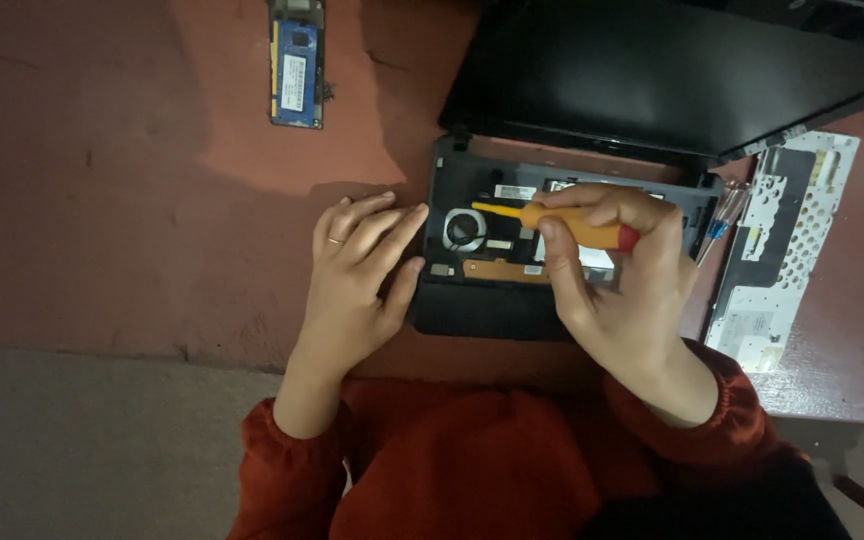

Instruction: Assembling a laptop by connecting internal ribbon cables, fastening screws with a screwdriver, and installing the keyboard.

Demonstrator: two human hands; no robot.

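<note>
Screwdriver (562, 225) — yellow with a red cap — lies gripped in the right hand (622, 290), tip over the fan (465, 229) inside the opened laptop (482, 300). Left hand (357, 275) rests flat, fingers spread, holding nothing — touching the laptop's left edge.

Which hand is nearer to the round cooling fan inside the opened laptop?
Left. The left hand rests at the laptop's edge, its fingertips just beside the fan. The right hand holds an orange screwdriver farther right; only the tool's tip reaches the fan.
</note>
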